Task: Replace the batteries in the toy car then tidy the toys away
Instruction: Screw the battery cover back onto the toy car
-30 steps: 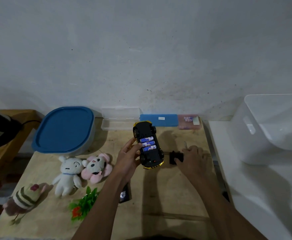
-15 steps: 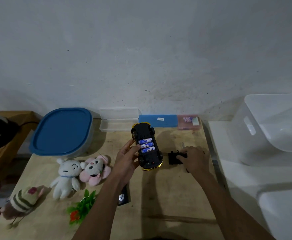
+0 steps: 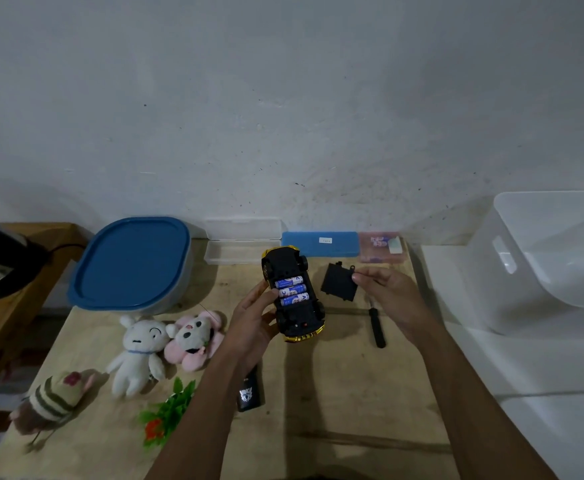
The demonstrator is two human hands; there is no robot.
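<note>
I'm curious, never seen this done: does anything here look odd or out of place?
Only the toy car: the left hand holds it belly-up, its three batteries exposed, since the right hand pinches the loose black cover beside it. Nothing looks broken or spilled.

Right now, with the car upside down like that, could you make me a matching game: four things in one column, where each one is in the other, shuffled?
Things:
1 toy car
2 battery cover
3 screwdriver
4 white plush

Places:
A lying on the table
B beside the pink plush
C gripped in the left hand
D pinched by the right hand

Pairs: 1-C, 2-D, 3-A, 4-B
</note>
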